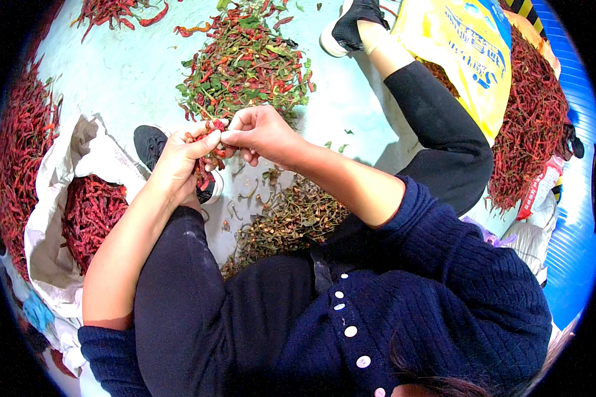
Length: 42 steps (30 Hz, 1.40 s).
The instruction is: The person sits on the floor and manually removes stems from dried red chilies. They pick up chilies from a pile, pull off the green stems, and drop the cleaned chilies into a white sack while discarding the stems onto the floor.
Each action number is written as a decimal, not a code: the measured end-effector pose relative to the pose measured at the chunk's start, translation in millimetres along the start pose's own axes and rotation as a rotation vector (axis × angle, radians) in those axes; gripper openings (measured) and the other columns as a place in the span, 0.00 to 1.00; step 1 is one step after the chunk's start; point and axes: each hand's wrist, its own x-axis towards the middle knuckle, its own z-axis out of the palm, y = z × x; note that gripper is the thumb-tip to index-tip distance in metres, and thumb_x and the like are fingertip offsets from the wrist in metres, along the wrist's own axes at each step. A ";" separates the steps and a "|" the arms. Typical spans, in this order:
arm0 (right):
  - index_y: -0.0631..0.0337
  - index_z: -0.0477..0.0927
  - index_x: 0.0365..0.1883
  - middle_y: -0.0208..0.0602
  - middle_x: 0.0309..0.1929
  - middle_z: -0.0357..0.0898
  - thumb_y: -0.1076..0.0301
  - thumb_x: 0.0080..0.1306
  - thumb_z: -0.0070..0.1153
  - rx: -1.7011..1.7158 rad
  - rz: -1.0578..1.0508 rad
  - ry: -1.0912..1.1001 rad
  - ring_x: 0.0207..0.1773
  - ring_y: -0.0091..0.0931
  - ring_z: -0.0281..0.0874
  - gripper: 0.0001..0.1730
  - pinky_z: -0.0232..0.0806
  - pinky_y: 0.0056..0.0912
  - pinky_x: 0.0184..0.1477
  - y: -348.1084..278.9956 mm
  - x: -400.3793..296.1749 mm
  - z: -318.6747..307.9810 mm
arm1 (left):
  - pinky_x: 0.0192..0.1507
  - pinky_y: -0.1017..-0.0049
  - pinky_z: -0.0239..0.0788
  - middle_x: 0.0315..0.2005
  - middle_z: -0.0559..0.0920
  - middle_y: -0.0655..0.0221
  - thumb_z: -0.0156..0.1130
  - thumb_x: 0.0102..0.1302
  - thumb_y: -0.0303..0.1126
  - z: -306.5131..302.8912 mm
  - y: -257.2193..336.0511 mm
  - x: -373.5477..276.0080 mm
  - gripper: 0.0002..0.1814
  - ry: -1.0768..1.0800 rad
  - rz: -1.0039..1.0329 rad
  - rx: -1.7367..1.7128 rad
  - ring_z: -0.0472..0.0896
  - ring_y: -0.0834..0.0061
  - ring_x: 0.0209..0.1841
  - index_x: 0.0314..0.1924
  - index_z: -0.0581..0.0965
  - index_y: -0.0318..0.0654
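My left hand [176,154] is closed around a small bunch of dried red chili peppers [213,161], some of which stick out below the fingers. Thumb and forefinger of my right hand [265,133] pinch at a chili pepper [219,125] beside the left thumb tip. Both hands meet above the floor between my legs. Just beyond them lies a heap of red chilies mixed with green leaves and stems [248,69]. Nearer my lap is a heap of loose chili stems [298,213]. What the curled right fingers cover is hidden.
Left of my leg stands an open white sack [49,233] holding red chilies [93,213]. More chilies are piled along the far left [22,164], at the top [111,11] and at the right [529,119]. A yellow printed bag [469,59] lies beyond my bent right knee [457,164].
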 end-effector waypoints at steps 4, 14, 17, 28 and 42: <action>0.62 0.72 0.25 0.34 0.23 0.76 0.68 0.58 0.53 0.083 0.070 -0.028 0.17 0.17 0.70 0.07 0.64 0.17 0.17 -0.2 -2.2 -1.7 | 0.18 0.89 0.58 0.25 0.77 0.73 0.56 0.58 0.30 3.3 3.0 -2.5 0.09 0.010 -0.015 -0.019 0.71 0.87 0.20 0.39 0.74 0.39; 0.67 0.77 0.30 0.34 0.27 0.76 0.55 0.62 0.46 -0.618 0.327 -0.154 0.22 0.20 0.74 0.20 0.68 0.23 0.19 2.9 -14.5 -26.5 | 0.20 0.86 0.60 0.23 0.75 0.76 0.54 0.59 0.29 -7.1 0.1 -1.3 0.06 -0.025 -0.064 -0.112 0.69 0.87 0.20 0.37 0.73 0.39; 0.66 0.76 0.30 0.31 0.24 0.73 0.50 0.62 0.44 -0.503 0.094 -0.012 0.17 0.17 0.67 0.24 0.65 0.20 0.17 -1.0 -8.0 -24.3 | 0.22 0.84 0.62 0.22 0.74 0.76 0.53 0.59 0.28 -1.3 -0.6 -2.4 0.04 -0.055 -0.121 -0.027 0.70 0.85 0.20 0.35 0.73 0.39; 0.61 0.72 0.21 0.28 0.19 0.73 0.66 0.57 0.55 -0.133 -0.146 0.033 0.18 0.14 0.67 0.10 0.62 0.16 0.16 -3.5 3.3 3.2 | 0.23 0.85 0.61 0.19 0.73 0.77 0.50 0.59 0.24 5.1 -1.3 -3.6 0.03 -0.028 -0.133 0.100 0.68 0.87 0.20 0.30 0.73 0.37; 0.60 0.63 0.25 0.38 0.24 0.63 0.75 0.48 0.46 -1.097 -0.941 0.373 0.24 0.34 0.69 0.06 0.64 0.34 0.23 7.8 -10.9 20.6 | 0.16 0.86 0.54 0.16 0.71 0.78 0.48 0.49 0.20 7.7 0.0 -2.1 0.06 0.072 -0.103 0.065 0.64 0.87 0.14 0.23 0.73 0.37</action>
